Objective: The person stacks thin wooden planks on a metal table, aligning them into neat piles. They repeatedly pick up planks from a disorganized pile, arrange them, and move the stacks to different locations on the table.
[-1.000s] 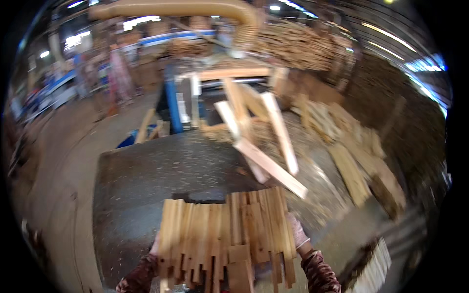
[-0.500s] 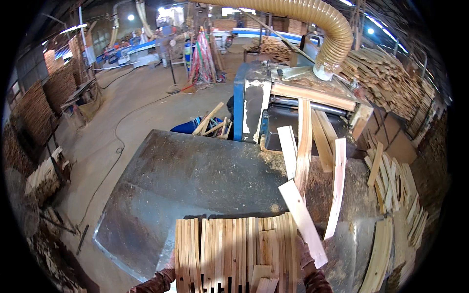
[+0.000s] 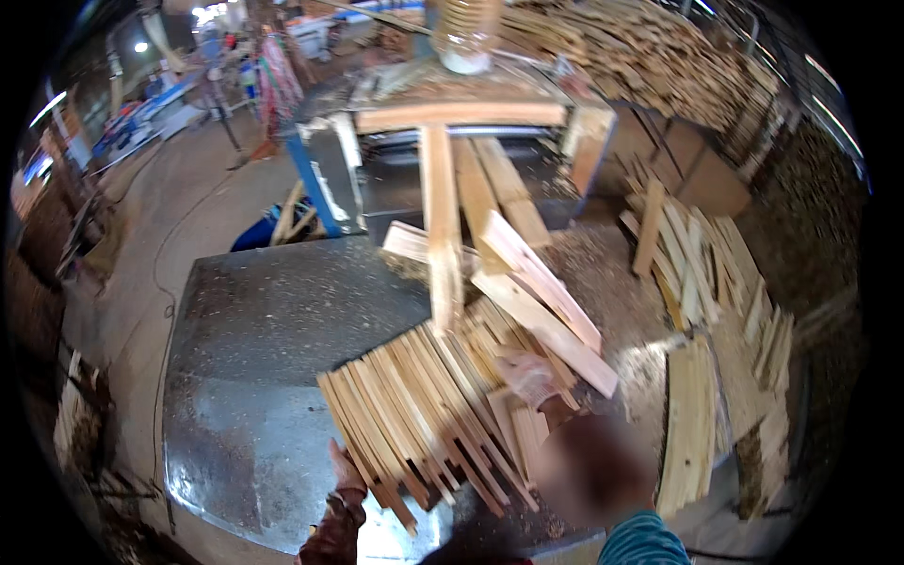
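Note:
A row of narrow wooden strips, standing on edge side by side, lies slantwise on the dark metal table. My left hand presses against its near left side, fingers partly hidden by the wood. At the right part of the row, my right hand, in a pale glove and blurred, grips the strips from above. Short flat pieces lie under and beside my right wrist. Just beyond the hand, two pale loose boards lie crossed. A long board reaches from the machine to the row.
A planer-like machine with a ribbed hose stands beyond the table. More strips and a board bundle lie at the right. A blue container with offcuts is behind the table's left side. Stacked timber fills the back right.
The strip row has turned slantwise and shifted farther onto the table. My right hand has moved from its side to over the strips. The loose boards are displaced, and the view has swung right.

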